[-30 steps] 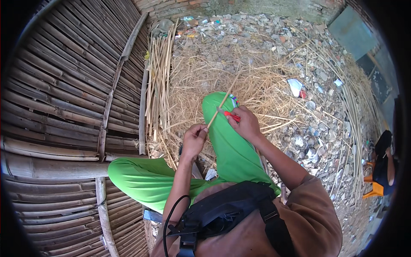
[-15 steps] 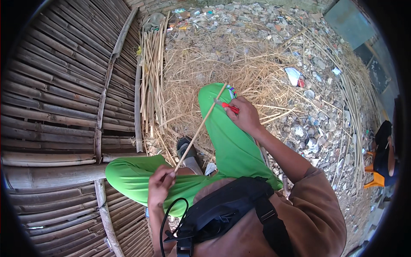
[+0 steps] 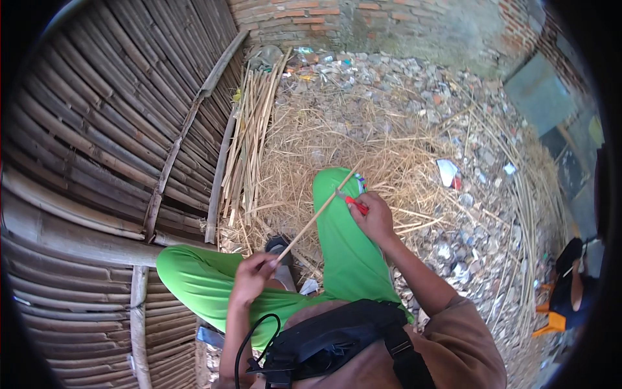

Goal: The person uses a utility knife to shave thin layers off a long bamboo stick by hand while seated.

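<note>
A thin bamboo stick (image 3: 310,225) slants across my lap, from near my left hip up to my raised right knee in green trousers (image 3: 343,253). My left hand (image 3: 254,273) is closed around its near end. In my right hand (image 3: 374,219) is a small red-handled knife (image 3: 356,205), gripped with closed fingers. Its short blade touches or lies right beside the stick, near the stick's far end, above the knee. The exact contact of blade and bamboo is too small to tell.
Bamboo slats (image 3: 103,123) form a wall along my left. Cut bamboo strips (image 3: 256,139) lie in a bundle beside it. Shavings (image 3: 324,139) and rubble (image 3: 463,253) cover the ground before a brick wall (image 3: 389,32). At the far right, a person (image 3: 570,279) sits on an orange chair (image 3: 549,319).
The view has tilted up, so everything sits lower and more of the brick wall shows. Both hands keep hold of the stick and knife; the blade stays near the stick's far end.
</note>
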The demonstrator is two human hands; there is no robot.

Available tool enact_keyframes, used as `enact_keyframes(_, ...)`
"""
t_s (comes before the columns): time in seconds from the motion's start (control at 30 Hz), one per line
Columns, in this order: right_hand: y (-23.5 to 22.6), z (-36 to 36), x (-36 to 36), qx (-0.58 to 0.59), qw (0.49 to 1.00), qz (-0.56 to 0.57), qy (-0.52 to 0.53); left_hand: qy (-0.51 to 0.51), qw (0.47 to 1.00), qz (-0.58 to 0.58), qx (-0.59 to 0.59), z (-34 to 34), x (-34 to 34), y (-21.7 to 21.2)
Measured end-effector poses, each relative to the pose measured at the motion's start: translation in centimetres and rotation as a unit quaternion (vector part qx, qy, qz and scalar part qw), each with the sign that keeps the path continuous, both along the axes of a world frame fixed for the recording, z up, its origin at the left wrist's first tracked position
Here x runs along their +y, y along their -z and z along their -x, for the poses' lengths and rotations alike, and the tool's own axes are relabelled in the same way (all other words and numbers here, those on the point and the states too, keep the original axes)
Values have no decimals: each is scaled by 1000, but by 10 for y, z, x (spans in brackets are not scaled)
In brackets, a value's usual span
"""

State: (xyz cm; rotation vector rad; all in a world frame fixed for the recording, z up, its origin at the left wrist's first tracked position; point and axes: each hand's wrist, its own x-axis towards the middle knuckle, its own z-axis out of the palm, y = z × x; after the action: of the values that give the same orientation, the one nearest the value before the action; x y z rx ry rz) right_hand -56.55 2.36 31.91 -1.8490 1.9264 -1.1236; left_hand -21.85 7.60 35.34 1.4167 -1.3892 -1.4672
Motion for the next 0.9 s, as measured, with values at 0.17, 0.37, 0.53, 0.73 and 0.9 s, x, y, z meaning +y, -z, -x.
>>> enact_keyframes(0.17,0,-8,1,2,1000,-15,-5,54,996,64,-25,97,-73,42)
enact_keyframes(0.37,4,-14,-1,1,1000,-15,-8,28,997,64,22,128,-89,64)
enact_keyframes(0.53,4,-9,-3,-1,1000,-22,3,53,989,131,-35,86,-59,58)
enact_keyframes(0.73,4,-6,-5,-8,1000,-25,2,4,999,40,-1,22,8,34)
enact_keyframes(0.9,6,1,-5,-15,1000,-10,8,-24,999,-25,-34,-42,63,-5)
